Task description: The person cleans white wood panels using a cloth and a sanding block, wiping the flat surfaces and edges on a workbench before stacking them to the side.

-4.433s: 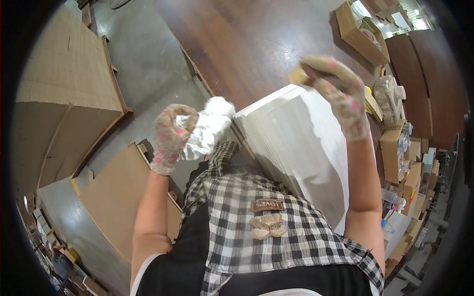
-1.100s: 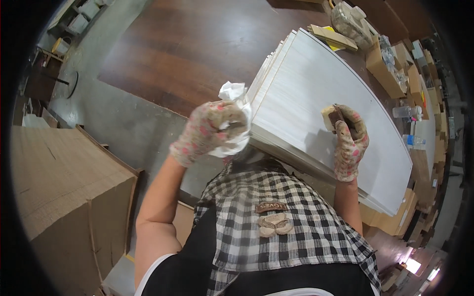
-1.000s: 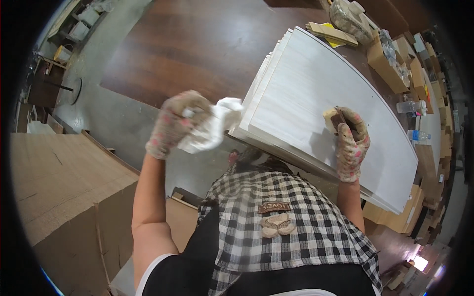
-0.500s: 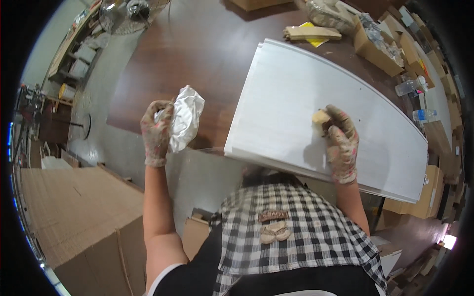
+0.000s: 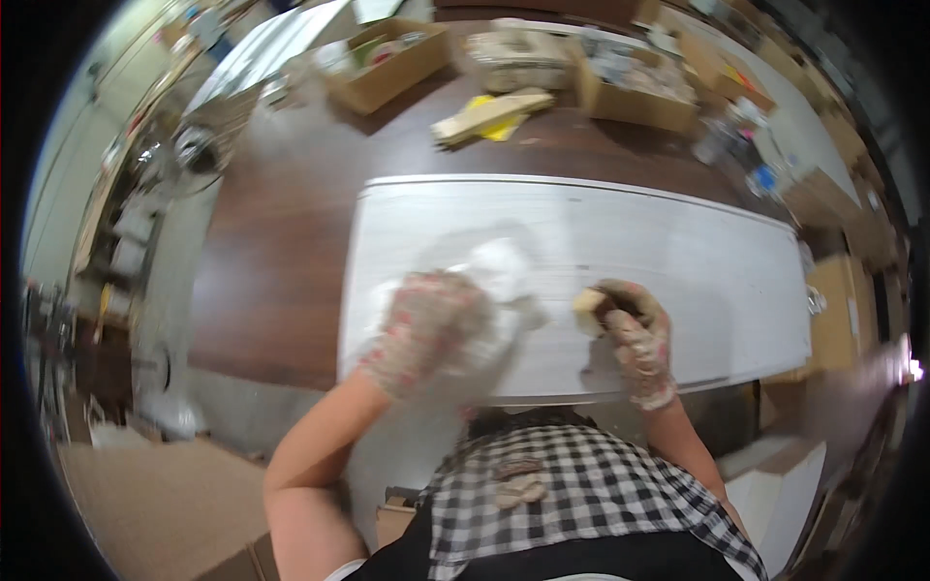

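Panel: white, faintly grained, lying flat along the near edge of the tabletop, with a strip of brown bare toward the left edge (image 5: 697, 281)
Cloth: white, crumpled, blurred, over the left half of the panel (image 5: 499, 271); whether it is pressed to the face or just above it cannot be told
Left hand: in a spotted glove, over the panel's left half (image 5: 433, 324); seems curled over the cloth and to have hold of it, though blur hides the fingers and how tight the grip is
Right hand: in a like glove, over the panel right of the cloth (image 5: 641, 339); fingers and thumb closed about a block, seemingly raised, a shadow on the panel below
Block: small, cream and dark brown, its cream end pointing left (image 5: 587, 308)
Wiping: judged to be the step in hand, cloth to panel face, the block held apart
Next stroke: would seem to call for the cloth flat on the face, with the block clear of it
Tabletop: dark brown, glossy (image 5: 281, 261)
Strips: pale, near the far edge, across a yellow sheet (image 5: 499, 114)
Bundle: wrapped, at the far edge, behind the strips (image 5: 518, 63)
Cartons: one toward the far left corner (image 5: 378, 97), another right of the bundle (image 5: 635, 108)
Bottles: clear, toward the far right corner (image 5: 715, 145)
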Demonstrator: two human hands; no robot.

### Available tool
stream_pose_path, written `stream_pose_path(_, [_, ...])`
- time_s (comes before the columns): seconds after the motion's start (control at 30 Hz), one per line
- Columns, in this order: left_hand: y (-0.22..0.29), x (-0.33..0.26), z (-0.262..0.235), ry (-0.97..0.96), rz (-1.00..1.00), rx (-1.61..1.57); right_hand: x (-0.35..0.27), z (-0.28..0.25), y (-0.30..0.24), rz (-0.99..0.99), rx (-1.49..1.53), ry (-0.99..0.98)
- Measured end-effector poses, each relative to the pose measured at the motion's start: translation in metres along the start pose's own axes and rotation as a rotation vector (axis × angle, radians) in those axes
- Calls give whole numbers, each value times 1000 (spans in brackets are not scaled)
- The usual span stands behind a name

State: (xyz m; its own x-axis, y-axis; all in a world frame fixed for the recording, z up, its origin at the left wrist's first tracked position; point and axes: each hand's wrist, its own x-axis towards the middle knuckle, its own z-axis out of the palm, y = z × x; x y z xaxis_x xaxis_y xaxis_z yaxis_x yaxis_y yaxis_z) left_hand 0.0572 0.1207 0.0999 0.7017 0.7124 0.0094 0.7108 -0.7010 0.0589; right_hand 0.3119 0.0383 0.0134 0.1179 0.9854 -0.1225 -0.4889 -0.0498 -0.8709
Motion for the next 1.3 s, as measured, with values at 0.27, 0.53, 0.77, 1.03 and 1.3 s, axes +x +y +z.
stream_pose_path(0.27, [-87,-67,-22,400,-513,14,28,-43,-22,-51,-48,-230])
stream_pose_path(0.53, [-150,-119,66,533,-431,138,77,-72,-52,-438,-633,310])
stream_pose_path(0.77, [-241,-219,84,567,-617,-57,158,-153,-74,-508,-1420,724])
stream_pose_path(1.03, [-241,-255,80,591,-627,-108,178,-166,-60,-146,-1745,759])
stream_pose_path(1.3, [-225,-259,79,763,-676,-396,135,-62,-64,-658,-1499,440])
